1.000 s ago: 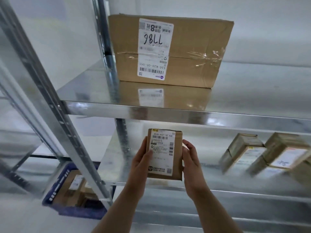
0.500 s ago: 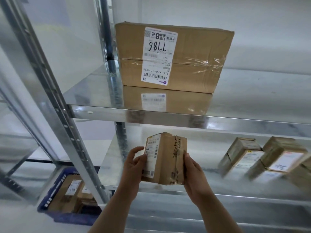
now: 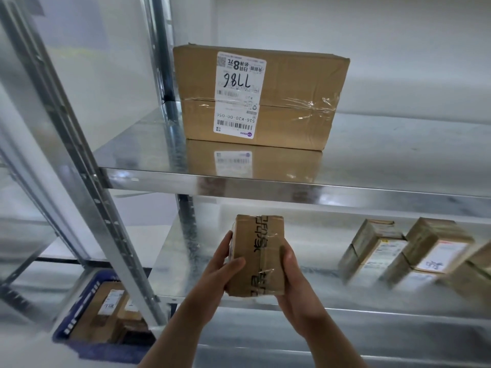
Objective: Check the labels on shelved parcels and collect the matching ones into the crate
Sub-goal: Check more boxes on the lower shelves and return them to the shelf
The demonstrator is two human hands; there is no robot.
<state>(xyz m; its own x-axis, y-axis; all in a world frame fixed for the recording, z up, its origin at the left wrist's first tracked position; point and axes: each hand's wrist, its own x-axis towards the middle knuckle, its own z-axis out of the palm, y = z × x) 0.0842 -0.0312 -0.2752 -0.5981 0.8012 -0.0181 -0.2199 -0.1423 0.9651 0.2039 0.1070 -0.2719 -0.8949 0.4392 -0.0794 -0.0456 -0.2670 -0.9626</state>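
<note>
Both hands grasp one small parcel (image 3: 257,257). The left hand (image 3: 223,264) wraps its left edge with the thumb laid across the front face, and the right hand (image 3: 295,282) cups its right edge and lower corner. The parcel is upright and appears lifted off the lower shelf (image 3: 372,310), in front of that shelf's front edge and towards its left end. The face turned to the camera carries only printed packing tape, with no readable label.

Beside the upright post (image 3: 87,197), below and left of the lower shelf's left corner, stands the blue crate (image 3: 106,351). It holds at least two labelled parcels (image 3: 106,306), so part of the collecting is judged done.

At the right end of the lower shelf several more small parcels (image 3: 372,251) lie close together, white labels uppermost and blurred. Near the back left corner of the upper shelf (image 3: 265,184) a large box (image 3: 292,102) sits with its label (image 3: 239,94) upside down, a handwritten number on it.

What is judged left: decide whether the held parcel matches, then place it in the crate or back on the shelf. Whether the remaining shelved parcels were checked cannot be told.
</note>
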